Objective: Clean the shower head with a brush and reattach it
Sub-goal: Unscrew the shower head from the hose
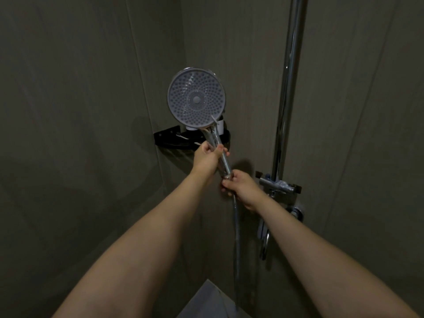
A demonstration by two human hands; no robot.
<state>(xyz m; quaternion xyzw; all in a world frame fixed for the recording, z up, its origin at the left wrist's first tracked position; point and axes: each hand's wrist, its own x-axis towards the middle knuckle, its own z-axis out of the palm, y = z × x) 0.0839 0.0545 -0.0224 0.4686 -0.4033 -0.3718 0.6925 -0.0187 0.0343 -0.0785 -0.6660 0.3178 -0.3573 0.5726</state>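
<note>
Dim shower corner, head view. I take the chrome riser pipe [286,88] as my landmark.

Shower head [196,99]: held up well to the left of the pipe, round spray face turned toward me, nozzle rings plain to see. Its clear handle [218,148] slants down and toward the pipe.

Left hand [207,157]: fingers curled close round the upper part of the handle, thumb over the front. A firm wrap, no gap I can see.

Right hand [244,189]: nearer the pipe and lower, at the foot of the handle. Fingers curled round the metal nut [227,177] where the hose [236,226] joins; thumb and forefinger pinch it. I cannot tell how tightly.

The hose drops straight down from the right hand, left of the pipe.

Slider bracket [278,185]: clamped on the pipe, just beside the right hand, nothing seated in it.

Black corner shelf [169,136]: on the wall left of the pipe, behind the shower head, with a white item [220,127] partly hidden.

Both forearms bare.
</note>
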